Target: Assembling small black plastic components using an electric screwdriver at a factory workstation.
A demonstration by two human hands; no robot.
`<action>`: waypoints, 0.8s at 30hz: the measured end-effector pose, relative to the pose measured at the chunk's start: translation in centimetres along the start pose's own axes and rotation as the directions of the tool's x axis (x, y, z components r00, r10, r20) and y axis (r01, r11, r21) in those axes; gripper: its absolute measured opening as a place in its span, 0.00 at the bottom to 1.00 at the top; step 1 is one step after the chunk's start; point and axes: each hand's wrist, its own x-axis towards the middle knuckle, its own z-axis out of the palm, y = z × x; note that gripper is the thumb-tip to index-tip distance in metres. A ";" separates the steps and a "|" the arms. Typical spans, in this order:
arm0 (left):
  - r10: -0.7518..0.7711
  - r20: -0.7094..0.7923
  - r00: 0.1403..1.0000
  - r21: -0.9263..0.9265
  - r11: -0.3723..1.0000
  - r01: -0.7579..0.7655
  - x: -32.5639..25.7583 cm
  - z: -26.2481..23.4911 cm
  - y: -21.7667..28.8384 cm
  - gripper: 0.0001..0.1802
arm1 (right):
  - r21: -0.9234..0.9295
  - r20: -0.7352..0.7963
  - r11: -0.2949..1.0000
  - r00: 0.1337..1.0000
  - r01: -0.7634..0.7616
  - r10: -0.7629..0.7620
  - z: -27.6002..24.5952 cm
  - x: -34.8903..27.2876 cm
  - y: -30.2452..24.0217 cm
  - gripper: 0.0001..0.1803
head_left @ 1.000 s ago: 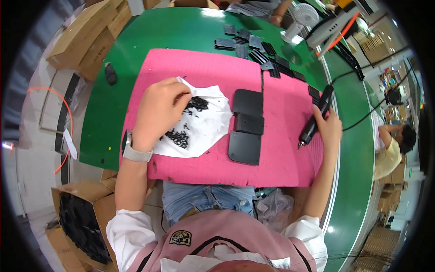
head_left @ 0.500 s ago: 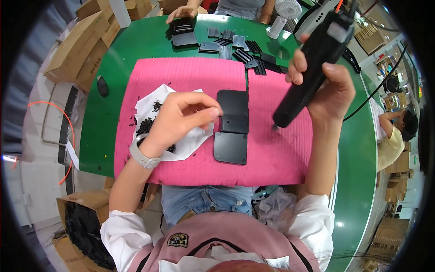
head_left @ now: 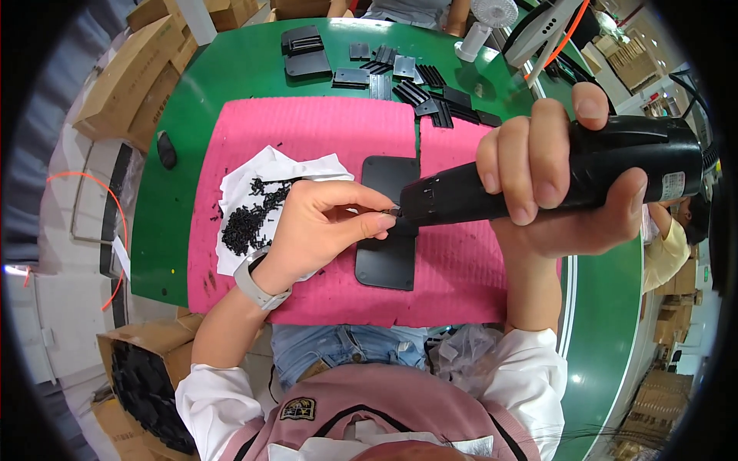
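Note:
My right hand (head_left: pixel 565 180) is wrapped round a black electric screwdriver (head_left: pixel 461 194), held nearly level with its tip pointing left. At that tip, my left hand (head_left: pixel 330 219) pinches a small dark screw (head_left: pixel 395 211) between thumb and forefinger. Screw and tip meet just above the black hinged plates (head_left: pixel 384 265), which lie flat on the pink foam mat (head_left: pixel 461 284). The hands and the tool hide the middle of the plates. Left of my left hand, a heap of small black screws (head_left: pixel 244 229) rests on a crumpled white sheet (head_left: pixel 323 165).
Behind the mat, several black plates and ribbed strips (head_left: pixel 415 96) lie on the green table (head_left: pixel 169 253). A stack of black plates (head_left: pixel 305 61) and a white fan (head_left: pixel 484 31) stand farther back. A cardboard box (head_left: pixel 146 361) of black parts sits at lower left.
My right hand has swung the screwdriver from a steep tilt to nearly level, bringing its tip to my left fingers. The co-worker's hand has left the stack of plates at the back.

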 end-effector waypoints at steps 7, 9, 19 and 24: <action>0.078 -0.058 0.995 0.147 0.987 -0.068 -0.5 0.2 -0.5 0.06 | -0.089 -0.165 0.995 0.986 -0.041 0.026 1.3 -0.6 1.2 0.23; 0.099 -0.075 0.992 0.147 0.985 -0.087 -0.7 0.2 -0.6 0.06 | -0.066 -0.196 0.998 0.981 -0.023 0.010 1.3 -0.7 1.4 0.23; 0.043 -0.133 0.990 0.385 0.923 0.011 -0.9 -0.1 -1.0 0.05 | 0.079 -0.304 0.997 0.952 -0.014 0.038 0.2 0.0 2.0 0.19; 0.022 -0.101 0.995 0.470 0.882 0.028 -0.7 -0.8 -1.8 0.04 | -0.182 -0.132 0.971 0.983 -0.153 0.130 -0.2 -0.5 3.0 0.20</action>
